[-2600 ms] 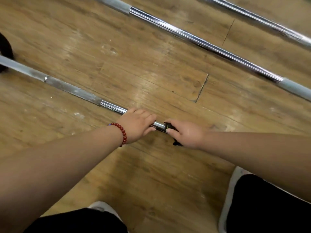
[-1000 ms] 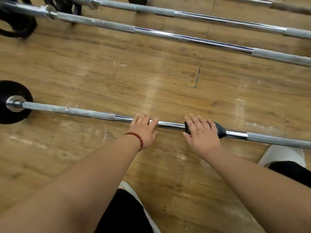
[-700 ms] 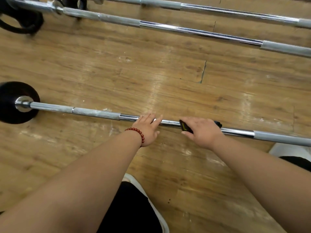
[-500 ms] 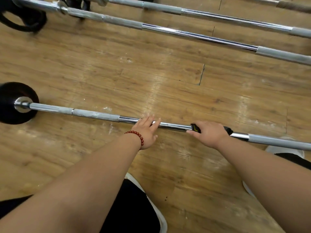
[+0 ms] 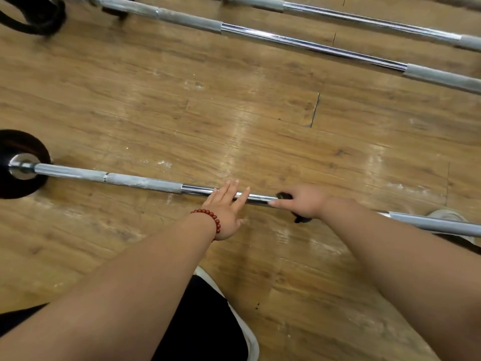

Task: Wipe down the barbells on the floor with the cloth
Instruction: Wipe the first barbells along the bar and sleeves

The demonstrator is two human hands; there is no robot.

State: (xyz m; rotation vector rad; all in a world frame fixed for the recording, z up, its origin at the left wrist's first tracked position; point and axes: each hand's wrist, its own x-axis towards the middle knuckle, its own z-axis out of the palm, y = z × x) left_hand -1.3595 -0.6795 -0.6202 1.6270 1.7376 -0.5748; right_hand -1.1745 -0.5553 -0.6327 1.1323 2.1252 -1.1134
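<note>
A: Three barbells on the wooden floor [image 5: 182, 105]. Far left, near barbell [image 5: 145, 182]: black weight plate [image 5: 18, 165] on its left end, standing on edge on the boards.

B: Shaft from there?

A: Dull knurled section first, then polished chrome toward the middle. It runs rightward and slightly nearer, passing under both hands.

B: Left hand?

A: Left hand [image 5: 225, 208] flat and open, fingers spread, laid across the chrome part, touching it, not gripping. Red bead bracelet [image 5: 208, 217] at the wrist.

B: And right of it?

A: Right hand [image 5: 304, 201], just beside the left, curled closed over the shaft with a dark cloth [image 5: 299, 218] clamped against the bar. Cloth shows only as dark bits at the far edge of the hand and below the palm.

B: Further right?

A: Grey knurled section comes out past the forearm; a white shoe [image 5: 447, 214] lies behind it. Second white shoe [image 5: 250, 334] near centre, below the arms.

B: Far side?

A: Two more barbells, middle barbell [image 5: 312, 46] and far barbell [image 5: 364, 20], well apart from the hands, slanting toward the right edge.
</note>
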